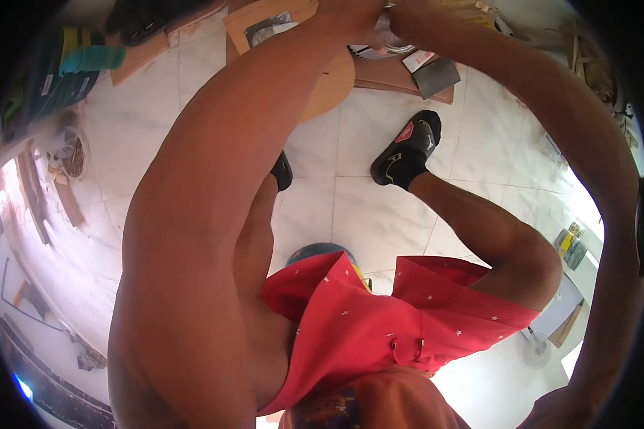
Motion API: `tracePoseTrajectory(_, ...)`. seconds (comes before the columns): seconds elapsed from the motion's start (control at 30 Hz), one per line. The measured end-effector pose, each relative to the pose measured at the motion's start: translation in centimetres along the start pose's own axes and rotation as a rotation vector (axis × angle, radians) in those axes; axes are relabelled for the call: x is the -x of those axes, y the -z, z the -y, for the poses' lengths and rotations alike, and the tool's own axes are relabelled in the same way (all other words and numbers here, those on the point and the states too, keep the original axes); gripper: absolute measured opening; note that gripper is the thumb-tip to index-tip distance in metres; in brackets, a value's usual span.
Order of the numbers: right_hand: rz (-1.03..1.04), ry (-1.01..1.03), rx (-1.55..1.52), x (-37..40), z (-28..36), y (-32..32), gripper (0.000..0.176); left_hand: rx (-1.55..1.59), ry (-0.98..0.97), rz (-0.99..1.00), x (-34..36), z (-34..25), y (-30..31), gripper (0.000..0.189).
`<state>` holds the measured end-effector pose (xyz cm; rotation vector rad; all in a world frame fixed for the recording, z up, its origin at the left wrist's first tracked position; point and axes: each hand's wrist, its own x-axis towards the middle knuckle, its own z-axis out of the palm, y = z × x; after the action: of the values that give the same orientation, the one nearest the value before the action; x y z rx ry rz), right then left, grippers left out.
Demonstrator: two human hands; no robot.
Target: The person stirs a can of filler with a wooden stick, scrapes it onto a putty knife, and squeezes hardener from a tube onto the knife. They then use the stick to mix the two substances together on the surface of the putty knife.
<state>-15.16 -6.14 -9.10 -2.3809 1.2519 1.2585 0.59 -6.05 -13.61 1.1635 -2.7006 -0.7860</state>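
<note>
My left hand (358, 16) and my right hand (413, 23) come close together at the top edge, partly cut off by it. Both look curled, but their fingertips and whatever they hold cannot be made out. A pale, see-through piece (385, 34) shows in the gap between them. Just below lie a dark toothed strip (366, 52) and a red and white packet (417, 61). Beside the packet is a flat dark grey piece (436, 77) on brown cardboard (383, 75). Past my left forearm shows the rounded edge of a tan board (336, 86).
My shoed foot (408, 149) rests on the white tiled floor (365, 207). A round dark container (320, 250) stands between my legs. At the upper left are a dark drum (64, 89) and a teal object (96, 58). Wood strips (32, 189) lie at the left.
</note>
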Motion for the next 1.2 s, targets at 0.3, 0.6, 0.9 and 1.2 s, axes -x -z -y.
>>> tracePoseTrajectory(0.3, 0.279, -0.123, -0.515, -0.4, -3.6, -0.2, 0.028, 0.023, 0.038, 0.037, 0.5, -0.4, 1.1, 0.091)
tracePoseTrajectory(0.6, 0.244, -0.182, -0.925, 1.4, -4.5, -2.5, 0.029, 0.056, 0.052, 0.022, 0.6, -0.4, 0.7, 0.094)
tracePoseTrajectory(0.9, 0.063, -0.242, -1.36, 6.7, -2.5, -5.9, 0.029, 0.112, 0.079, 0.07, 0.5, -1.2, 1.2, 0.096)
tracePoseTrajectory(1.2, -0.053, -0.3, -1.12, 11.8, -3.4, -4.3, 0.025, 0.043, -0.09, -0.071, -0.7, 1.3, -1.0, 0.094)
